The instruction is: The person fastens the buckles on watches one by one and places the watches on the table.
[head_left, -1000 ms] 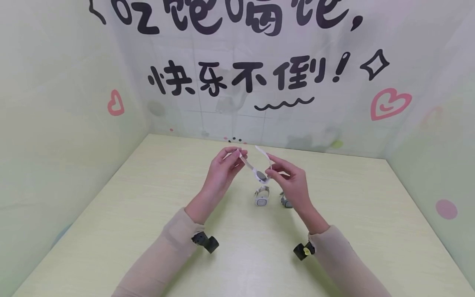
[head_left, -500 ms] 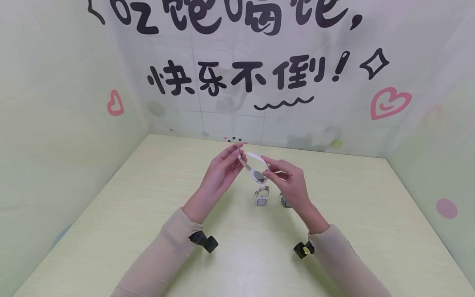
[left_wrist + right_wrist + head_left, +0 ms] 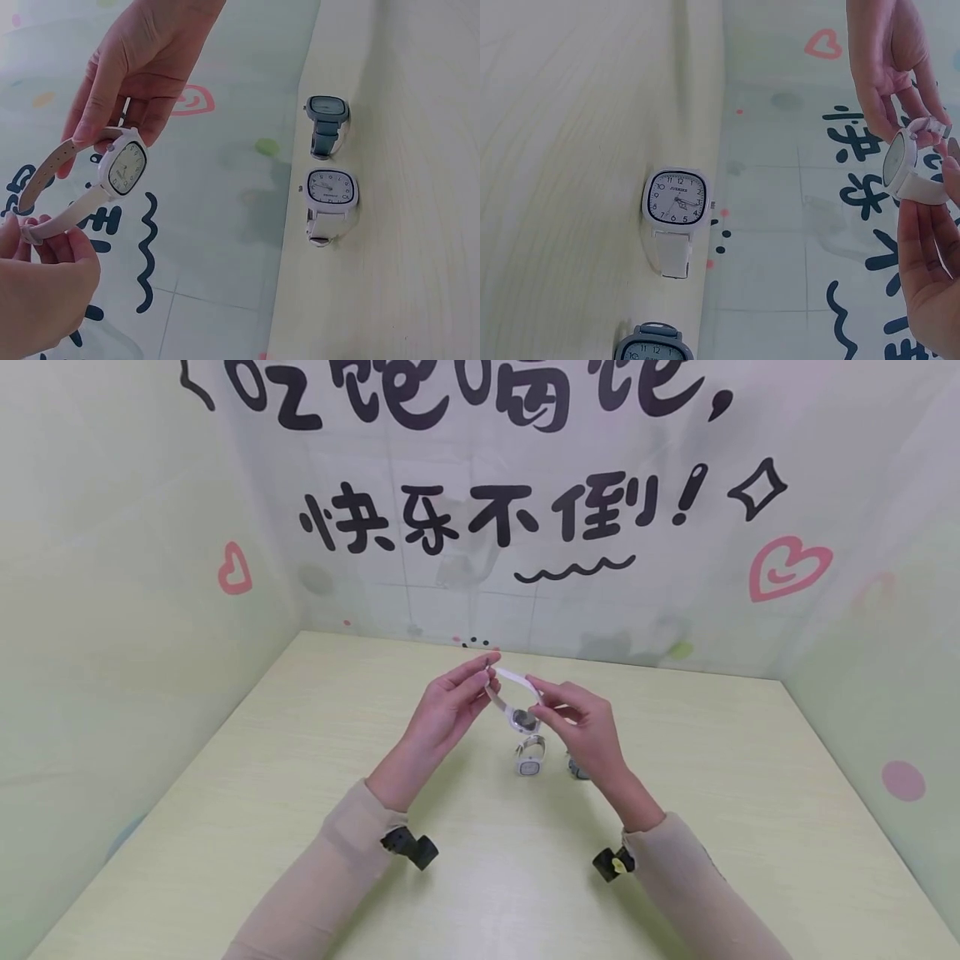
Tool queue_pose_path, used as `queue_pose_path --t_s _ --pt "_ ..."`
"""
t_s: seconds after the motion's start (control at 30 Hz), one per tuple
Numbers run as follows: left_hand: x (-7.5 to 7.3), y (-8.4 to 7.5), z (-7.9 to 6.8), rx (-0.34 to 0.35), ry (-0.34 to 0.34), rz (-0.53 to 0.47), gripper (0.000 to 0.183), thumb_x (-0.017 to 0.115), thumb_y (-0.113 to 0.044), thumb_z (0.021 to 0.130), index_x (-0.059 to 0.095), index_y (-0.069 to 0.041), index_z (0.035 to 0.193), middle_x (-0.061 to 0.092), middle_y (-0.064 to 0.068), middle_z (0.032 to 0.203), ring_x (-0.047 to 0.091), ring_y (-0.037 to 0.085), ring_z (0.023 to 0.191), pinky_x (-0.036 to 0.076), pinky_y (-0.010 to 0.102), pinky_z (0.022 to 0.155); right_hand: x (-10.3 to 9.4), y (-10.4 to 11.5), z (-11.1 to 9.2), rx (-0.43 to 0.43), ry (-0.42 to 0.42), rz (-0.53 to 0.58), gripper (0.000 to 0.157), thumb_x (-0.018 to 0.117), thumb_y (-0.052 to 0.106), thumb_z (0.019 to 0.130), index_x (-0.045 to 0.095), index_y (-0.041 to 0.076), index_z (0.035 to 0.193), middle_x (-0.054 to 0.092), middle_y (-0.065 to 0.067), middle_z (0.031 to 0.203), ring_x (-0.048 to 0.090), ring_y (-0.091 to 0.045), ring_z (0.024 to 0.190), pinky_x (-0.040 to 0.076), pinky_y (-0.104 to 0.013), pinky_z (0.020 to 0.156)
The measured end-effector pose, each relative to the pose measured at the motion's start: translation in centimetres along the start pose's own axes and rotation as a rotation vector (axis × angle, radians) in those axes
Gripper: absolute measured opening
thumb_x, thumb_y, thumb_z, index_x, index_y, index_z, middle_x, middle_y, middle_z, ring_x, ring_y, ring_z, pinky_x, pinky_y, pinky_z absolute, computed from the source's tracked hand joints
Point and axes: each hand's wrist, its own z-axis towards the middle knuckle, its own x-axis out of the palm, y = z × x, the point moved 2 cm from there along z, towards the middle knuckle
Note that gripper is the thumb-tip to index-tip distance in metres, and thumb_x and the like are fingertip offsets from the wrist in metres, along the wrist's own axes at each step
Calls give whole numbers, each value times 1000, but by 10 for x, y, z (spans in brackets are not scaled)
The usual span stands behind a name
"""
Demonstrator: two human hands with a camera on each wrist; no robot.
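Note:
Above the table, both hands hold a white wristwatch (image 3: 126, 166) with a squarish dial. My left hand (image 3: 442, 710) pinches the buckle end of one strap (image 3: 73, 212), seen at the lower left in the left wrist view. Thumb and fingers of my right hand (image 3: 588, 727) grip the other strap half (image 3: 517, 678), the one with the row of holes. Its free tip points at the left fingers, close to the buckle, so the watch forms a nearly complete loop. In the right wrist view the watch face (image 3: 898, 160) is turned sideways, and the right fingers partly cover the strap.
Two buckled watches stand on the table (image 3: 300, 827) beneath the hands: a white one (image 3: 677, 199) and a grey-blue one (image 3: 327, 109) beside it, partly behind my right hand in the head view. A printed sheet wall (image 3: 420, 602) rises behind the table.
The right hand has brought the holed strap's free end down and left to the buckle end at the left fingers. The watch loop has narrowed; the two watches on the table have not moved.

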Motion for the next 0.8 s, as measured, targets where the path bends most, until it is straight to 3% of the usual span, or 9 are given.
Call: queue_pose_path --t_s 0.17,0.4,0.8 --pt "1 0 0 1 -5 43 37 51 4 100 78 -22 98 66 -4 126 68 7 94 55 21 95 1 0 1 4 3 -26 38 73 -2 86 69 1 123 69 -15 85 63 -3 80 58 -17 76" --pt "2 1 -1 -12 0 99 33 53 2 100 78 -20 104 59 4 140 68 7 98 54 21 97 2 0 0 5 4 -30 37 73 -1 86 69 2 123 68 -15 84 60 -4 78 58 -16 76" --pt "2 5 -1 -15 27 238 26 56 0 99 68 -1 122 70 -2 123 68 6 102 51 25 103 2 2 -1 12 5 -41 39 74 -2 85 69 0 123 68 -15 84 62 -3 79 58 -16 76"
